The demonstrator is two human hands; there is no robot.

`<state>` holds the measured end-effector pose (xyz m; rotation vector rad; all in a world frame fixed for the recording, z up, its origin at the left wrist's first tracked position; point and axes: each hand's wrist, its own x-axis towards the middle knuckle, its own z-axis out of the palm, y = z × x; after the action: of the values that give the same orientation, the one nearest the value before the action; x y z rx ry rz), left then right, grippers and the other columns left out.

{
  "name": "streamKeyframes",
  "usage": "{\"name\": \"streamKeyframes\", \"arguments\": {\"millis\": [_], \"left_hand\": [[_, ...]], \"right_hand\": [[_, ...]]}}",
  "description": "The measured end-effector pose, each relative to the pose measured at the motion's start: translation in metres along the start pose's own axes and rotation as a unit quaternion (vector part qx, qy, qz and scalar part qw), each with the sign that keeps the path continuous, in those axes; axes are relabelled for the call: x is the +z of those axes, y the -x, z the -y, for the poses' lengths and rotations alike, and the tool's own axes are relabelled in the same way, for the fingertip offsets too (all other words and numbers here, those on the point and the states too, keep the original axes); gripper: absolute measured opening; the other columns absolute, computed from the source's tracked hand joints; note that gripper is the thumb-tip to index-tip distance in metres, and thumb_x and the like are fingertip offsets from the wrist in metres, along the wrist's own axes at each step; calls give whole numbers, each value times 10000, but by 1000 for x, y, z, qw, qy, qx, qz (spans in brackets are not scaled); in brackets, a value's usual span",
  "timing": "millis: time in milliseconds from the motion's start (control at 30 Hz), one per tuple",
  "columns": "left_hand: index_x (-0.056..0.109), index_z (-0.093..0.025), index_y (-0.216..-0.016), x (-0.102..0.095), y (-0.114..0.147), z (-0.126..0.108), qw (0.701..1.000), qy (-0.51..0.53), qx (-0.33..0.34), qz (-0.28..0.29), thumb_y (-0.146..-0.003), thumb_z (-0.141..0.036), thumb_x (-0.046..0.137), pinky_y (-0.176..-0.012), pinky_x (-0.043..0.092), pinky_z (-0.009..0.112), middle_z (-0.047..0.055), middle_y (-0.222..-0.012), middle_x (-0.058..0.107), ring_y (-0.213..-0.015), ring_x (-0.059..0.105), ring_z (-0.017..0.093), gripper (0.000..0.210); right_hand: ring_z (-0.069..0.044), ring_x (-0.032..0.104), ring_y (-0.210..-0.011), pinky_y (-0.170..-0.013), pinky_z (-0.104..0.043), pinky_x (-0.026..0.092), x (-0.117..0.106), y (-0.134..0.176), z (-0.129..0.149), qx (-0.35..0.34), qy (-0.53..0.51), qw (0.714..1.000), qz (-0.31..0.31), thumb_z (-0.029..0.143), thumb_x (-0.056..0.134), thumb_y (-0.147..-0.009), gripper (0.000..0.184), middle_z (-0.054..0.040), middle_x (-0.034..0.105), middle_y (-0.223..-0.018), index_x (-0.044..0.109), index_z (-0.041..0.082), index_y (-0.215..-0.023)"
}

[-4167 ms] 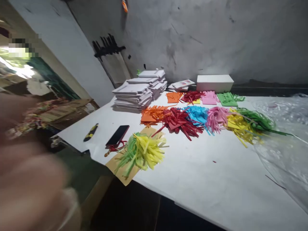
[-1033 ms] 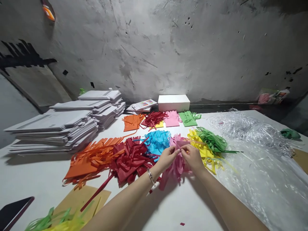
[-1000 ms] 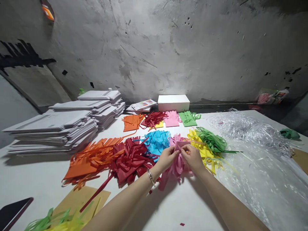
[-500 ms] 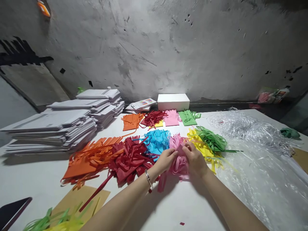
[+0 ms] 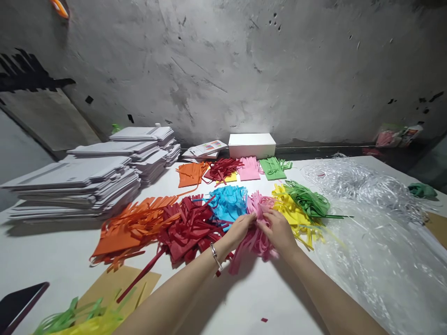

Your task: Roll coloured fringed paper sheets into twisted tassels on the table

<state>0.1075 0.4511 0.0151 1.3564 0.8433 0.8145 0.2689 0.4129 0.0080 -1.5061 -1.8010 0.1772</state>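
Note:
My left hand (image 5: 243,228) and my right hand (image 5: 280,229) meet over a bunch of pink fringed paper (image 5: 256,242), fingers closed on it from both sides. Cut strips of the pink paper hang toward me below my hands, and more pink fringe sticks up beyond them. Just left of it lie blue fringed paper (image 5: 228,203) and a dark red fringed heap (image 5: 188,228). To the right, yellow fringed paper (image 5: 291,209) sits beside green paper strips (image 5: 309,199). A metal bracelet circles my left wrist.
Orange fringed paper (image 5: 129,228) and tall stacks of white cartons (image 5: 87,172) stand left. Behind are smaller fringed bundles and a white box (image 5: 252,145). Clear plastic film (image 5: 380,265) and silvery shreds (image 5: 363,181) cover the right side. A phone (image 5: 21,304) lies at the left front.
The flat pink piece between my fingers is now gathered into a bunch of strips. My fingers have closed in over it; both hands stay in nearly the same place.

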Motion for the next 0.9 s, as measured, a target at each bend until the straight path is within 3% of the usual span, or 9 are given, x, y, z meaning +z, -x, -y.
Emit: {"name": "streamKeyframes", "arguments": {"millis": [300,400,500,600,800,900], "left_hand": [[723,-136,-801,0,-2,4,998,-61,5,-15,-770,-448,689,-583,358,255,-2,-667,624,-597,479,133,315],[729,-150,-786,4,-1,3,997,-73,17,-34,-752,-383,684,-614,395,260,11,-700,667,-637,538,153,240],[725,-150,-769,9,4,2,996,-80,26,-31,-752,-347,673,-606,400,258,16,-698,675,-630,550,155,204],[699,-146,-748,14,9,3,996,-80,33,-35,-772,-344,659,-569,374,245,4,-662,641,-600,526,141,203],[634,-156,-733,15,13,6,996,-73,32,-39,-792,-326,611,-549,369,230,-21,-639,590,-569,502,121,181],[624,-164,-759,14,14,7,996,-79,28,-41,-793,-325,581,-542,374,227,-26,-657,588,-566,498,118,170]], "right_hand": [[-210,656,-1097,-1107,-546,378,-7,-2,4,13,-28,998,62,183,595,-981,126,-35,729,-1089,720,172,-988],[-180,688,-978,-950,-429,521,-11,-3,4,30,-49,995,79,259,605,-990,142,-27,736,-1001,710,164,-970],[-152,690,-815,-804,-355,561,-14,-4,5,46,-57,994,86,338,610,-991,219,-4,717,-857,695,155,-907],[-157,685,-845,-877,-391,539,-17,-2,7,34,-59,993,93,300,577,-1007,238,-2,711,-844,683,158,-847],[-192,694,-962,-960,-421,502,-22,2,9,-13,-78,989,126,136,485,-971,242,-59,756,-1028,722,177,-1003],[-206,696,-944,-1049,-471,442,-23,3,9,-25,-79,990,117,124,476,-942,269,-50,762,-1020,731,202,-980]]}}
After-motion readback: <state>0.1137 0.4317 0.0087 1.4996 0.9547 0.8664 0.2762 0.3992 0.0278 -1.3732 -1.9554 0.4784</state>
